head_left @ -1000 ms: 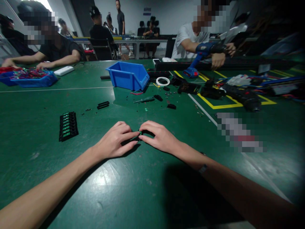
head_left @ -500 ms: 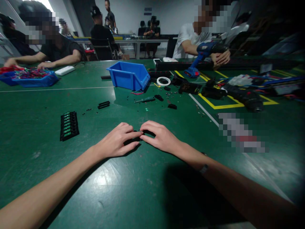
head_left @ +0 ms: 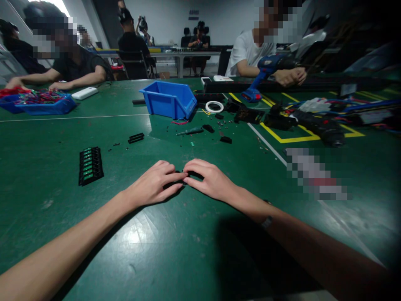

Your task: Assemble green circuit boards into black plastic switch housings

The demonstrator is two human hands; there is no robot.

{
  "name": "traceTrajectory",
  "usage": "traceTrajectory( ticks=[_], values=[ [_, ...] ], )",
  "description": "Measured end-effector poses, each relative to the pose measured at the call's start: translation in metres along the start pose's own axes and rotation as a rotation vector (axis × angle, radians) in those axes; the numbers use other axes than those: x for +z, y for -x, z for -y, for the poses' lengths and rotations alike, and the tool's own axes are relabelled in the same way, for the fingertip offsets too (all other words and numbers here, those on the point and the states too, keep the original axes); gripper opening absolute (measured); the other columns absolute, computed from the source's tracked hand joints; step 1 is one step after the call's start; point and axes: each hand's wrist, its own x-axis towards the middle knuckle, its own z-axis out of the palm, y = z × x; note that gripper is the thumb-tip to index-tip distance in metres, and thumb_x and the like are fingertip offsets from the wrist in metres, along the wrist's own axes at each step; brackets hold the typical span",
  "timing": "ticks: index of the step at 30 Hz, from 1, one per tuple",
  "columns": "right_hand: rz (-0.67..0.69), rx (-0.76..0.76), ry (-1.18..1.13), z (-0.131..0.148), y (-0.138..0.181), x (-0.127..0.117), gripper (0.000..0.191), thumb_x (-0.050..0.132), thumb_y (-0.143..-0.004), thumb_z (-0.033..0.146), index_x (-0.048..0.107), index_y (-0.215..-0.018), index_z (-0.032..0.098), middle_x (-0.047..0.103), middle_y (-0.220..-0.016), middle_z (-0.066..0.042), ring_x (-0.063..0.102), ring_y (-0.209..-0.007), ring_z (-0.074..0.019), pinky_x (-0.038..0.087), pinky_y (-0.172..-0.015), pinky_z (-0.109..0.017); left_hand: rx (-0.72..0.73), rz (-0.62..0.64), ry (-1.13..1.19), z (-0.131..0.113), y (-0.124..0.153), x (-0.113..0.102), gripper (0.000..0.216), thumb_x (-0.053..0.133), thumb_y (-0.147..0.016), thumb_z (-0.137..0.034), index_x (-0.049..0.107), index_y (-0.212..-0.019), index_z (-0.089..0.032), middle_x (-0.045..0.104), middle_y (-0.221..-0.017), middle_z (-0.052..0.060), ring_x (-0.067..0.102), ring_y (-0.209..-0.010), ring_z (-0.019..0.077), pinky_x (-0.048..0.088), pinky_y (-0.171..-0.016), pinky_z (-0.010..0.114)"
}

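My left hand and my right hand meet fingertip to fingertip low over the green table. Between them is a small black part, mostly covered by the fingers; its kind cannot be made out. Both hands have their fingers closed on it. To the left lies a black holder with a row of green circuit boards. Two thin black strips rest beyond my left hand, and a screwdriver lies beyond both hands.
A blue bin stands ahead, with a white ring and scattered screws right of it. A blue cordless drill and a dark power tool are at the right. Wire-filled blue trays sit far left. Co-workers sit across the table.
My hands stay nearly in place, with only a slight finger shift at the black part. Across the table, the co-worker at the right has shifted their hands. A standing person in the background has moved.
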Motion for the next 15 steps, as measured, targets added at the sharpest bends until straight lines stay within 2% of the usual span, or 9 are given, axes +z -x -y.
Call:
traceTrajectory(
  ticks=[8,15],
  values=[
    [0.003,-0.018,0.01,0.0008,-0.001,-0.0002,0.012,0.064,-0.093,0.019,0.065,-0.104,0.021,0.068,-0.106,-0.007,0.064,-0.101,-0.0219,0.052,-0.091,-0.036,0.011,-0.029,0.016,0.0018,0.0025,0.0017,0.036,0.052,-0.101,-0.036,0.063,-0.13,-0.019,0.063,-0.1,0.009,0.058,-0.094,0.0219,0.044,-0.088,0.039],
    [0.006,-0.033,0.025,-0.0008,0.0,-0.0001,0.015,0.063,-0.096,0.028,0.064,-0.11,0.022,0.067,-0.11,-0.009,0.063,-0.106,-0.0241,0.052,-0.094,-0.04,-0.043,-0.182,0.069,0.0045,0.0081,0.0034,0.033,0.055,-0.099,-0.031,0.064,-0.128,-0.019,0.067,-0.1,0.009,0.061,-0.094,0.0213,0.047,-0.089,0.04]
  ],
)
